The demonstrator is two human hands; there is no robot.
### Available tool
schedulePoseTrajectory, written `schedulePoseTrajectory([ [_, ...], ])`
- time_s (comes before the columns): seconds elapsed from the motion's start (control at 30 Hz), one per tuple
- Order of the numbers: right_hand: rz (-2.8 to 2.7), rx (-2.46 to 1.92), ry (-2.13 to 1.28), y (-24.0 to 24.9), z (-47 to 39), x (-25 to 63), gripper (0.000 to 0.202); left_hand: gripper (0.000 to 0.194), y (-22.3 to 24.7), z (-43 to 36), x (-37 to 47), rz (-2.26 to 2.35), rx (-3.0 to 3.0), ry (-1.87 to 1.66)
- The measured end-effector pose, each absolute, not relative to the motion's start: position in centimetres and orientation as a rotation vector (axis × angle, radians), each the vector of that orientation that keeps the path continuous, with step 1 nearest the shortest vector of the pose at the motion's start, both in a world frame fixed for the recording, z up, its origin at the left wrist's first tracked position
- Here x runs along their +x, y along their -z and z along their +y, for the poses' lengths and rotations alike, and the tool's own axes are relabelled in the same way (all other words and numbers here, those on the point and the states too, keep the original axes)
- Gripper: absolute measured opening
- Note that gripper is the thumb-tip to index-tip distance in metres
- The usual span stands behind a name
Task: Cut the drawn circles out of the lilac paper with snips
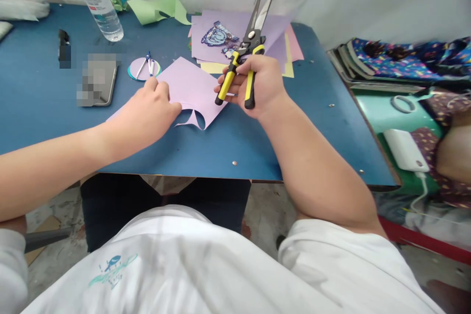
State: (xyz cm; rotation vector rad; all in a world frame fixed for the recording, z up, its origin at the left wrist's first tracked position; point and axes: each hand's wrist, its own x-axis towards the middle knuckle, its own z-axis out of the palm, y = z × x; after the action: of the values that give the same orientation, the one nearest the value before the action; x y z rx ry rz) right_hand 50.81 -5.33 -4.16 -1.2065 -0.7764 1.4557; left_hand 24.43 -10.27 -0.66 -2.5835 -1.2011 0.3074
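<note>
Plainly, at the far left of the blue surface [206, 157] sits a small black object [64, 49], then a partly blurred phone [105, 81] and, behind it, a water bottle [101, 7]. Next come stacked paper discs [136, 69], lilac and teal at the rim, with a drawing compass [150, 64] lying across them; these look like rounds already cut.

Just right of them, the left hand [152, 110] rests on the lilac sheet [184, 81], fingers curled and thumb near a cut curve; I cannot tell whether it pinches the paper. The sheet lies flat before the person, its near edge bitten into by rounded openings with a thin strip between, while its far part is whole. So cutting seems begun, with much of the sheet left uncut.

Further right, the right hand [257, 81] is wrapped around the yellow-handled shears [251, 41], blades parted and pointing away, clear of the sheet's cut edge. Behind them lies a stack of coloured paper [198, 27].
</note>
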Motion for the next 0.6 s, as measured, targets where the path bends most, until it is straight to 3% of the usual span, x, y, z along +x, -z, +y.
schedulePoseTrajectory([
  [0.37,-0.778,-1.203,-1.425,3.6,-5.7,50.5,0.019,0.030,1.2,-9.4,22.7,-1.186,-2.593,-0.356],
  [0.6,-0.798,-1.151,-1.431,3.5,-5.9,50.5,0.019,0.036,1.4,-9.5,24.0,-1.190,-2.609,-0.393],
])
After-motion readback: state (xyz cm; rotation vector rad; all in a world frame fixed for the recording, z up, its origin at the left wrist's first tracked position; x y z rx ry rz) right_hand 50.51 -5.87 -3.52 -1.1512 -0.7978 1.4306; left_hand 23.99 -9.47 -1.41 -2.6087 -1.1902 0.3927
